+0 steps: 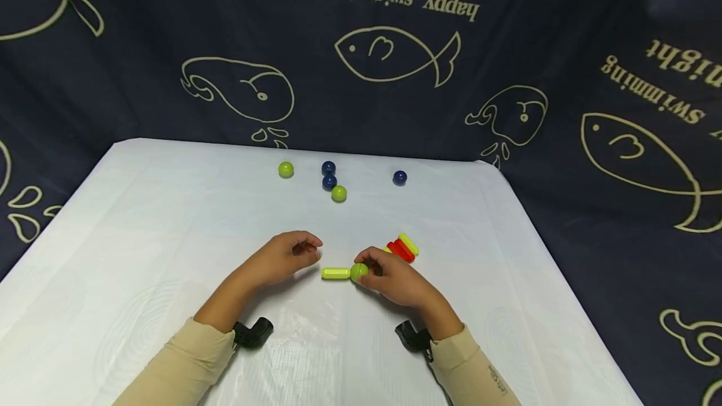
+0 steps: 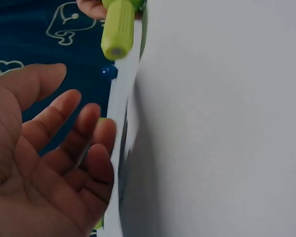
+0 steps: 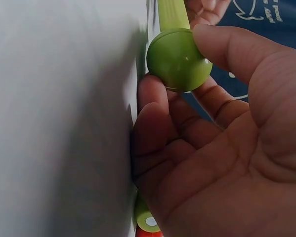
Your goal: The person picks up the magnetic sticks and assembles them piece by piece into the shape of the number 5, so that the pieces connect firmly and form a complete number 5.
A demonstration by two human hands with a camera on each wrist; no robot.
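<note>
My right hand (image 1: 395,276) pinches a green ball (image 3: 180,60) between thumb and fingers, just over the white table. A yellow-green rod (image 1: 336,274) extends from the ball toward the left, its end touching the ball. The rod's free end faces my left hand (image 1: 286,258), which hovers a little to its left, fingers loosely bent around nothing. Seen from the left wrist, a gap separates those fingers from the rod (image 2: 119,34). Beyond my right hand lie red rods (image 1: 401,250) and a yellow rod (image 1: 408,244) side by side, partly hidden by the hand.
Toward the back of the white table (image 1: 169,218) sit a green ball (image 1: 286,170), two dark blue balls (image 1: 329,182) close together, another green ball (image 1: 339,193) beside them, and a separate blue ball (image 1: 400,178). A dark blue cloth (image 1: 395,118) with fish drawings hangs behind.
</note>
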